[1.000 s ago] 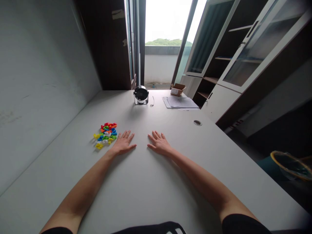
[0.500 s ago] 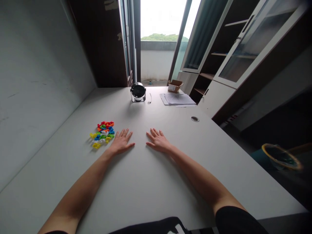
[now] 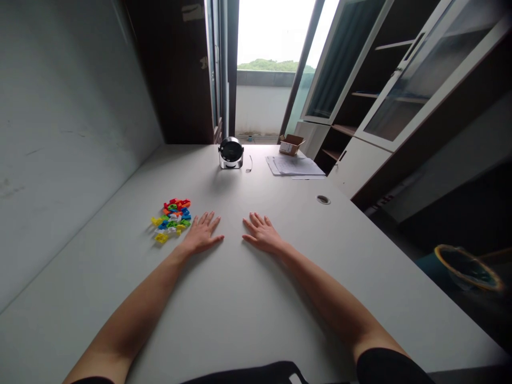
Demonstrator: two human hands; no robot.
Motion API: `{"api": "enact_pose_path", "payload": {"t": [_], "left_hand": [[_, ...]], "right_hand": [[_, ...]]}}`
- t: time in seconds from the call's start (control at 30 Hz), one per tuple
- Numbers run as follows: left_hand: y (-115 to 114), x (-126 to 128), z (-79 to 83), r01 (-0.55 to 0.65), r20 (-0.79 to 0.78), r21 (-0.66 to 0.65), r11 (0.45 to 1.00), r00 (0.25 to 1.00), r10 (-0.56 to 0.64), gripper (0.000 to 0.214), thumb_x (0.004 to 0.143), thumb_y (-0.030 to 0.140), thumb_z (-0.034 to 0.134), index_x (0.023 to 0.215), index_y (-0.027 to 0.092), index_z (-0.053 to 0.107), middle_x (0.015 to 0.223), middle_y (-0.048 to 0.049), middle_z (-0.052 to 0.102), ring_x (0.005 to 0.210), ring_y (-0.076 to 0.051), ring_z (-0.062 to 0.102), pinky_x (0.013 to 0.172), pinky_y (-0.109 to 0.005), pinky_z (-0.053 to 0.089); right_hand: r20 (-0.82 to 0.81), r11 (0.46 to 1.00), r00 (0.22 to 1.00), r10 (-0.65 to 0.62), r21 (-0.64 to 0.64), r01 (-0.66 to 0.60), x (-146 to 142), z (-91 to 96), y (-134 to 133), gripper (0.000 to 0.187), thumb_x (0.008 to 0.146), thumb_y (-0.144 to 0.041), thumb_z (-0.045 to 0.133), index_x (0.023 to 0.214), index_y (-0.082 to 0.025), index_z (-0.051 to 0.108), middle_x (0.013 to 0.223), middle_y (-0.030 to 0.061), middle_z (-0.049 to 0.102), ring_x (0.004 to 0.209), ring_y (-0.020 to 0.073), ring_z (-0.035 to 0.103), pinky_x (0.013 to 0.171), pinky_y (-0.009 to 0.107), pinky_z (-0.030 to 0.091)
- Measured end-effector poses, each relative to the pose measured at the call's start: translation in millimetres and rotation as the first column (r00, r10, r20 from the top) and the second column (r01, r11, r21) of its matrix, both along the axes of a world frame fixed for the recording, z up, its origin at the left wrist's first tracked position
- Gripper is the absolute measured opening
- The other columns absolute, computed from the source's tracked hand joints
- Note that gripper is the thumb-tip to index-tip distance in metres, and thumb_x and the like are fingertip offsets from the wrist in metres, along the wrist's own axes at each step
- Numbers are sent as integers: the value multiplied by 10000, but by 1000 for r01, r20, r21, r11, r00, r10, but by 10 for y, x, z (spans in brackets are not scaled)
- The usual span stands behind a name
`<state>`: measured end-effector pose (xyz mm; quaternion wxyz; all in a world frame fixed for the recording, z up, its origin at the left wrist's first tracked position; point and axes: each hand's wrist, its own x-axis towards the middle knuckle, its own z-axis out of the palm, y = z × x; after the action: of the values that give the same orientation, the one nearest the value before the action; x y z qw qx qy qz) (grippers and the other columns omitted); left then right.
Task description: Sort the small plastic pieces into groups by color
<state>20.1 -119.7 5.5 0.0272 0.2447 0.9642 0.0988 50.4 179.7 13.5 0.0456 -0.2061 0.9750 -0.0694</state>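
My left hand (image 3: 202, 234) lies flat on the white table (image 3: 232, 309), palm down with its fingers spread. Just left of it is a loose pile of small plastic building pieces (image 3: 173, 220) in red, orange, yellow, green, blue and white. The nearest pieces come close to the fingers; whether they touch I cannot tell. My right hand (image 3: 262, 233) also rests palm down on the tabletop, fingers apart, a short gap to the right of the left one. Neither hand holds anything.
At the far side stands a round black lamp-like device (image 3: 231, 152) on a metal stand, beside a short thin cord (image 3: 249, 164). Papers (image 3: 296, 166) and an open cardboard box (image 3: 290, 144) lie back right. A cable hole (image 3: 323, 199) pierces the tabletop. A wall (image 3: 80, 133) borders the left.
The whole view has shifted slightly, so everything appears a little further right and lower. Both hands stay in place on the table, and the pile is unchanged.
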Motion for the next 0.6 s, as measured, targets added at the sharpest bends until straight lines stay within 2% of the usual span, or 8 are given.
{"api": "enact_pose_path", "payload": {"t": [0.23, 0.4, 0.5, 0.6], "left_hand": [[28, 16, 65, -6, 4, -40, 999, 1000, 7, 830, 874, 762, 335, 1568, 318, 242, 1664, -54, 107, 1547, -329, 103, 1251, -560, 88], [43, 58, 78, -5, 9, 1, 1000, 1000, 5, 817, 872, 748, 372, 1555, 307, 288, 1658, -64, 148, 1543, -331, 120, 1246, -575, 114], [21, 67, 138, 18, -16, 95, 995, 1000, -17, 754, 863, 707, 453, 1495, 297, 422, 1615, -63, 297, 1506, -325, 249, 1242, -537, 198], [-115, -56, 316, 10, 20, 259, 966, 1000, -16, 574, 892, 643, 441, 1311, 296, 625, 1418, -43, 576, 1281, -262, 553, 1120, -401, 426]], "right_hand": [[-9, 1000, 1000, -4, -19, 4, -13, -13, 19, 745, 966, -722, 247, 1584, -306, 247, 1653, 84, 98, 1535, 299, 80, 1233, 512, 62], [-32, 1000, 999, -4, -29, 3, -2, -17, 20, 731, 970, -714, 265, 1580, -311, 259, 1653, 78, 108, 1533, 299, 97, 1231, 512, 73], [-43, 1000, 999, -6, -31, 4, 2, -20, 19, 718, 973, -703, 284, 1576, -312, 273, 1650, 79, 126, 1531, 301, 107, 1230, 512, 80], [-43, 999, 999, -6, -33, 4, 2, -23, 28, 705, 978, -692, 290, 1570, -309, 290, 1646, 85, 148, 1530, 298, 116, 1229, 512, 92]]}}
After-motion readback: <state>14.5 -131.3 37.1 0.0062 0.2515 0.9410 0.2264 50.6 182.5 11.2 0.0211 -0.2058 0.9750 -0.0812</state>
